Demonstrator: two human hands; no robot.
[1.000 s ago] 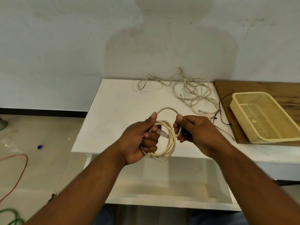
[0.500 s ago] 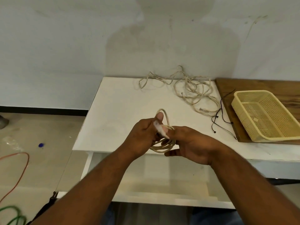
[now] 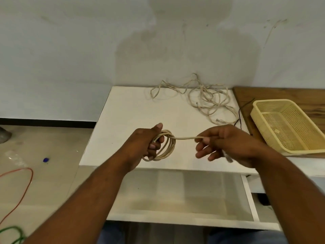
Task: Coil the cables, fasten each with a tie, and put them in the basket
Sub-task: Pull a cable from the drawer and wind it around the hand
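Observation:
A beige cable is wound into a small coil (image 3: 167,147) above the white table's front edge. My left hand (image 3: 146,143) grips the coil on its left side, thumb up. One strand of the same cable runs taut from the coil rightward into my right hand (image 3: 226,143), which pinches it; the plug end hangs blurred below that hand. A tangle of loose beige cables (image 3: 202,99) lies at the back of the white table (image 3: 123,124). The yellow mesh basket (image 3: 263,111) stands empty at the right on a wooden board.
Thin black ties or wires (image 3: 240,118) lie between the loose cables and the basket. The wooden board (image 3: 281,94) adjoins the table's right side. An open white drawer (image 3: 184,217) juts out below the table front. Red and green cords (image 3: 22,191) lie on the floor at left.
My right hand has moved right, away from the coil, and has drawn the cable's end out into a taut strand. My left hand keeps its grip on the coil.

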